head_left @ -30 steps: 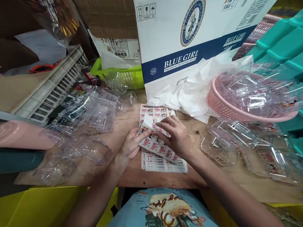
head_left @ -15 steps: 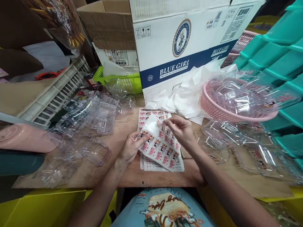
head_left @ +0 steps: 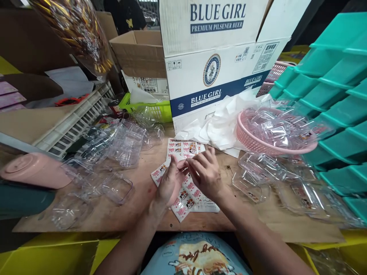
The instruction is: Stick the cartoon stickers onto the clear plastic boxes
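Meeting over the printed sticker sheets, 2 bare hands, fingertips together. The tilted sticker sheet (head_left: pixel 181 209) lies under them on the wooden tabletop (head_left: pixel 137 206), skewed: 1 corner pokes out past the left hand (head_left: pixel 169 185) on its outer side, 1 corner points back at the wearer below the heel of that palm. So the left hand is nearer to the 2 corners I can see; the right hand (head_left: pixel 207 172) sits over the other side. Middle is covered, so can't call its long axis. The straighter sticker sheet (head_left: pixel 180 147) shows beyond the fingers, running away from the wearer, roughly square to the front edge. Left hand: on edge, palm turned in toward the right hand, fingers partly hidden. Right hand: curled narrow, thumb and fingers drawn in to the left fingertips. Can't tell from here if there's a sticker between them; gap too small, view blocked. Crumpled white paper (head_left: pixel 222 126) is just beyond the straighter sheet, carton (head_left: pixel 212 72) behind. Clear plastic cases flank the sheets: 1 loose group (head_left: pixel 252 191) on the right hand's side, with the pink basket (head_left: pixel 258 148) farther out, and 1 group (head_left: pixel 116 187) on the left.
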The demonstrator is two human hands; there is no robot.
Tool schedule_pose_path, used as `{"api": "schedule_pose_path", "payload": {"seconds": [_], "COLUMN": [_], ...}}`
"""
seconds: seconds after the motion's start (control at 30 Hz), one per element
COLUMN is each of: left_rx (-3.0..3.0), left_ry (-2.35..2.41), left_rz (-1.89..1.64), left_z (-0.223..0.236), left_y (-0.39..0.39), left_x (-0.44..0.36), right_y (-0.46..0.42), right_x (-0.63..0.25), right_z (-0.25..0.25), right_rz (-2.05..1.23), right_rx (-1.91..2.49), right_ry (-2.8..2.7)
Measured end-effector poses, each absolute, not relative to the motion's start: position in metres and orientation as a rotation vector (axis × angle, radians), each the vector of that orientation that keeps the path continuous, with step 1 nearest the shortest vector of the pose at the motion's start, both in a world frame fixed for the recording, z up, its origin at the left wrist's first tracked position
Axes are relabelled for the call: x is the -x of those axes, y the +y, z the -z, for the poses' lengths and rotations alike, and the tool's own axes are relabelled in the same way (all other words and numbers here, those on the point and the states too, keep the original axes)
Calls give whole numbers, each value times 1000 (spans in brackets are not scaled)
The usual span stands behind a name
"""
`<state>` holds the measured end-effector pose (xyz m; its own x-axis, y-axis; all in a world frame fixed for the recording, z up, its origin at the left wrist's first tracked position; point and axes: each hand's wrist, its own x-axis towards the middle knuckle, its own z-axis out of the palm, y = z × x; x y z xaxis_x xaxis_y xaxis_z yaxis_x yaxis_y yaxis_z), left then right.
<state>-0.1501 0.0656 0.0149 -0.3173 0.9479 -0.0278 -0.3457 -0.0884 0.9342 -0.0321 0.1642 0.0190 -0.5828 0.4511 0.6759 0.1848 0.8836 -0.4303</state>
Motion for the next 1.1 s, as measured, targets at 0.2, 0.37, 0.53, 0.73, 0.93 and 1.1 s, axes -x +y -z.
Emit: {"api": "schedule_pose_path", "payload": {"seconds": [0.2,0.37,0.53,0.73,0.93,1.1], "left_rx": [-511,-874,-1327,-1431,-1346,-843], "left_ry": [970,1139,1476,2695,2866,2235], "left_rz": [-1766,-1665,-1451,-1263,-930,-1692], "left_z": [0,-6,-17,-14,36,31], "left_y": [59,45,24,-53,-90,-68], "left_x": [156,153,156,207,251,234], "right_y": [169,192,195,179,123,103], "right_x": [11,14,12,4,37,56], "right_z": [-21,-33,-54,-53,-25,-11], "right_rz": [-1232,-1556,-1333,-1162,-1425,-1146], "right_rx": [678,748,550,615,340,81], "right_ry": [-1790,-1717,-2027,-1553,-2003,-2272]}}
